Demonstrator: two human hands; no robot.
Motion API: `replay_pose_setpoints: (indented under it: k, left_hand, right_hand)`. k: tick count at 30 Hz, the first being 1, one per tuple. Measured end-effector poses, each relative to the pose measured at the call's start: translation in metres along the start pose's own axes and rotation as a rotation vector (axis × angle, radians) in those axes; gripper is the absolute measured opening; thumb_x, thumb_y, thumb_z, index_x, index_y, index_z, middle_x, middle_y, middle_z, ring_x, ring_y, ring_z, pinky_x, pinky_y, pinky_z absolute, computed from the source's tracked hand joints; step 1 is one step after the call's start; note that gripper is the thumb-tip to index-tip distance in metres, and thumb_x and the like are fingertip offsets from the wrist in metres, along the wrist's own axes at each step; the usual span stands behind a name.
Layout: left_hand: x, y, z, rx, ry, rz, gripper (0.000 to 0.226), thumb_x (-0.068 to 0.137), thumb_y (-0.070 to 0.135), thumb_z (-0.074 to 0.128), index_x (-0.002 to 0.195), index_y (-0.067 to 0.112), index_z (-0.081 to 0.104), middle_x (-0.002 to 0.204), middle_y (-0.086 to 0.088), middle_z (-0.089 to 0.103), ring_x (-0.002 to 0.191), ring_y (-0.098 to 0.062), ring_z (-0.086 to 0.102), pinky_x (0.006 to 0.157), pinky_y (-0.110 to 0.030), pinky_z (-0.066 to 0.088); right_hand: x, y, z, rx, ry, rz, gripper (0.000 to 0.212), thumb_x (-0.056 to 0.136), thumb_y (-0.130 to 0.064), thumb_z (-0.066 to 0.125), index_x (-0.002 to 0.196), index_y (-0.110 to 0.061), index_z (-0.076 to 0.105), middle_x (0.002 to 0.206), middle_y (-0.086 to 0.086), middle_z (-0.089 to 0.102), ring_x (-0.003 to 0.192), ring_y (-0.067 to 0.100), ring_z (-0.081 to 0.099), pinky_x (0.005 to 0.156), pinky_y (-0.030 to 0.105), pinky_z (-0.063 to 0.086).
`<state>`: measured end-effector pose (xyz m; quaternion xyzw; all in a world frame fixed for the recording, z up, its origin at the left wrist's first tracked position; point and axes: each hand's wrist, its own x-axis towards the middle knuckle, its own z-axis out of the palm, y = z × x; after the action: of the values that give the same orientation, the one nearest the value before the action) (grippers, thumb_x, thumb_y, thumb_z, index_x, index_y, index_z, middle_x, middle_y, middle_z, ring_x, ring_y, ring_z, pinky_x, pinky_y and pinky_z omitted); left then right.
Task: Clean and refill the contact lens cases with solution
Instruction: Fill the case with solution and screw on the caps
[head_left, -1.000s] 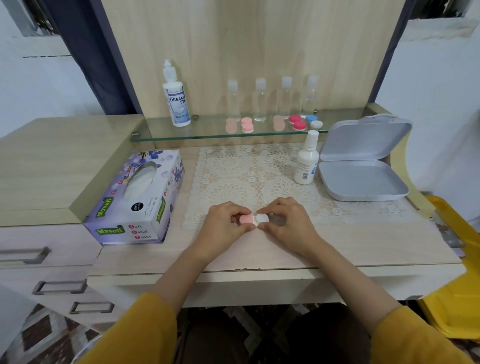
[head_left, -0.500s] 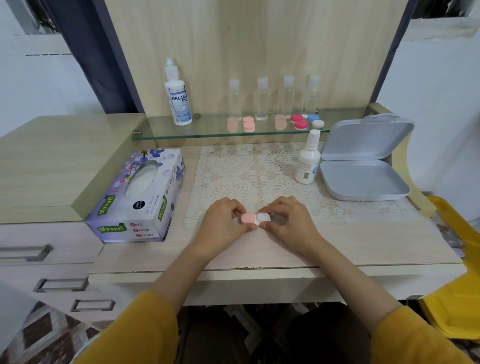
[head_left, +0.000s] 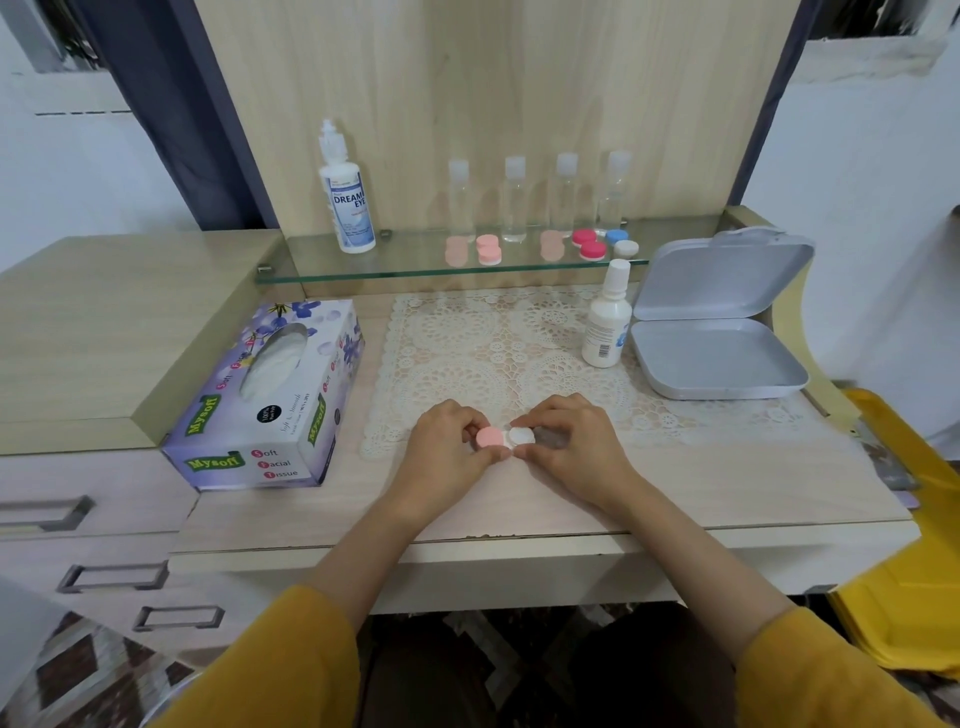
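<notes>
Holds one lens case (head_left: 505, 437) low over the near edge of the lace mat (head_left: 457, 332), near the front of the table (head_left: 701, 493), between both hands. Pinches the pink cap (head_left: 489, 437) with the left hand (head_left: 444, 454), thumb on the near side, curled fingers on the far side. Pinches the white cap (head_left: 521, 435) with the right hand (head_left: 574, 449) the same way, thumb tip close to the left thumb tip. Cannot tell whether the case rests on the mat or hangs just above it, nor whether either cap is loosened.

Yellow sleeves (head_left: 270, 670) on both forearms, pushed back from the wrists.

Farther back on the mat, to the right: small white bottle (head_left: 607, 325), upright and capped, just beside the grey box (head_left: 717, 358), which lies with its hinged lid raised.

Left of the mat: tissue box (head_left: 270, 405), lying flat, white tissue showing in the oval slot on top.

Above the mat, on the glass shelf (head_left: 405, 267): solution bottle (head_left: 349, 202) marked DREAM EYE, upright at the left end; four clear bottles (head_left: 514, 200) in a row against the wooden back panel (head_left: 493, 78).

In front of those bottles, five more cases: pale pink case (head_left: 457, 250), pink-and-white case (head_left: 489, 249), second pale pink case (head_left: 551, 245), red-and-white case (head_left: 588, 244), blue-and-white case (head_left: 622, 243) at the right end.

At the right edge, beside the table: yellow object (head_left: 909, 597), partly out of view.
</notes>
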<state>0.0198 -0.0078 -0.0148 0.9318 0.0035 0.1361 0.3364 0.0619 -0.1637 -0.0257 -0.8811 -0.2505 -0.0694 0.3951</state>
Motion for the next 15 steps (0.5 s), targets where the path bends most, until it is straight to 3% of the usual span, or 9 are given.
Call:
replay_pose_setpoints:
  k: [4,10,15]
  left_hand:
    - [-0.001,-0.003,0.001,-0.005,-0.040,0.057,0.020,0.076,0.018,0.073,0.094,0.010,0.068,0.087,0.000,0.051,0.080,-0.010,0.047,0.070,-0.007,0.034]
    - [-0.001,-0.006,0.001,-0.049,-0.039,0.069,0.022,0.076,0.015,0.073,0.097,0.011,0.069,0.090,0.000,0.054,0.083,-0.011,0.050,0.072,-0.004,0.035]
    - [-0.005,-0.009,0.001,-0.117,0.017,0.084,0.026,0.072,0.015,0.076,0.097,0.011,0.069,0.092,-0.002,0.060,0.082,-0.011,0.055,0.074,-0.005,0.039]
  right_hand:
    - [-0.001,0.000,-0.001,0.012,0.000,0.004,0.020,0.074,-0.021,0.076,0.094,-0.020,0.074,0.087,-0.010,0.063,0.088,0.012,0.045,0.073,0.008,0.028]
    - [-0.002,-0.002,-0.002,0.002,-0.019,0.023,0.022,0.074,-0.024,0.075,0.096,-0.020,0.073,0.090,-0.011,0.061,0.090,0.010,0.044,0.073,0.006,0.028]
    - [-0.003,-0.006,-0.025,0.097,-0.127,0.122,0.048,0.068,-0.026,0.079,0.113,-0.022,0.065,0.106,-0.005,0.062,0.096,0.003,0.051,0.077,0.004,0.035]
